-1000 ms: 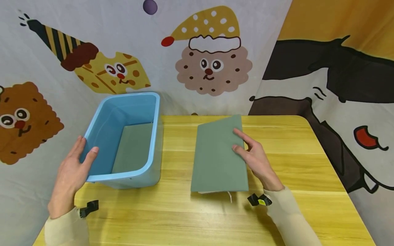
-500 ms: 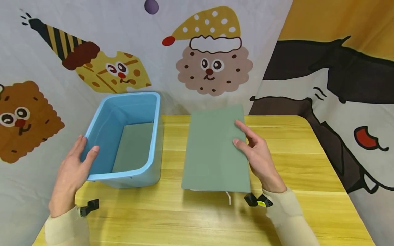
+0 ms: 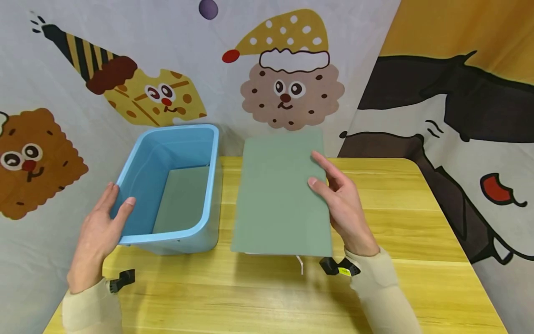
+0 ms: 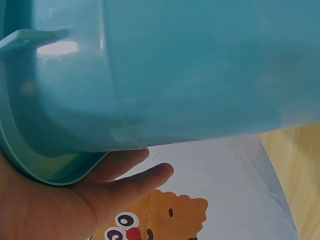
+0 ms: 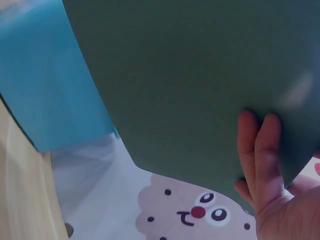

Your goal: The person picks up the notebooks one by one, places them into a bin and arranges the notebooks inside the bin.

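My right hand grips a green notebook by its right side, thumb and index finger on the near cover. Other fingers press its far cover in the right wrist view. The notebook is raised above the table, and a pale ribbon bookmark dangles from its lower edge. At the left, my left hand holds the rim of a light blue plastic bin, thumb over the inside and fingers along the outside. On the bin's floor lies a flat green piece resembling the notebook's cover; its right side is hidden by the bin wall.
The bin stands on a yellow wooden table, near the left and back edges. Behind the table hangs a cloth printed with cartoon figures. Small black wrist devices show at both cuffs.
My right hand has lifted the notebook and carried it left, closer to the bin; its cover now faces up more squarely. The left hand stays on the bin.
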Action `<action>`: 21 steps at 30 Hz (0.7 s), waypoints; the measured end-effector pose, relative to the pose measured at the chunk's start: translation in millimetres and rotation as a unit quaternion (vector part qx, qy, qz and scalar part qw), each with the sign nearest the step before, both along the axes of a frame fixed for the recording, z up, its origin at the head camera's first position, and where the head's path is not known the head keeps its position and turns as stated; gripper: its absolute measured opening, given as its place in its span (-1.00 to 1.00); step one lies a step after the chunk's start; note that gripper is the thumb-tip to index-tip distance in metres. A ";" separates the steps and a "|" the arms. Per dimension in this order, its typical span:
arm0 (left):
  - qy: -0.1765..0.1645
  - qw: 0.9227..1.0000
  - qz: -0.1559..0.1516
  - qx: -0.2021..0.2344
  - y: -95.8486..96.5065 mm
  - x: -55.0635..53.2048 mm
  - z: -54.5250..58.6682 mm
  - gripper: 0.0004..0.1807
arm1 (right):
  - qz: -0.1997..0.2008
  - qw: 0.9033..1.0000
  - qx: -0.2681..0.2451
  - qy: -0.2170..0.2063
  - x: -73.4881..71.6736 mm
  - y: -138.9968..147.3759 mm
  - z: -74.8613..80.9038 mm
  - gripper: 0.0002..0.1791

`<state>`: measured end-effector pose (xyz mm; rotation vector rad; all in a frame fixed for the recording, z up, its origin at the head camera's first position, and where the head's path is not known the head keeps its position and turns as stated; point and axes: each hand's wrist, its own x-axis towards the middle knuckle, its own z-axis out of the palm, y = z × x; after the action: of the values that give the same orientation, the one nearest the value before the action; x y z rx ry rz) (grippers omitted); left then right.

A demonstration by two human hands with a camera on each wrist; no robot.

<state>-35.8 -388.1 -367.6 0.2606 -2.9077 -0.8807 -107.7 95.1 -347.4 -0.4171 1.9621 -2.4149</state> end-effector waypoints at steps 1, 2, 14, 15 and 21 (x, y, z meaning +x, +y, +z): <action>-0.001 1.000 0.000 0.001 0.1 0.0 0.0 -0.20 | 0.002 1.000 -0.005 0.001 -0.3 -1.8 1.7 -0.36; -0.001 1.000 0.001 0.001 0.3 -0.1 0.0 -0.20 | 0.006 1.000 -0.013 -0.001 -0.4 -3.9 3.7 -0.36; 0.003 1.000 -0.001 -0.001 0.7 -0.1 -0.7 -0.19 | 0.024 0.997 -0.070 0.014 -2.1 -34.6 25.3 -0.37; 0.002 1.000 0.001 0.000 0.7 -0.2 -0.9 -0.19 | 0.024 0.997 -0.073 0.015 -2.6 -37.6 26.4 -0.37; 0.003 1.000 0.002 0.005 0.9 0.0 -0.7 -0.19 | 0.028 0.996 -0.081 0.022 -5.9 -58.4 31.1 -0.38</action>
<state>-35.8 -387.2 -368.3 0.2651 -2.8965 -0.8931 -113.6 36.6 -316.3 -0.5238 1.7513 -2.5593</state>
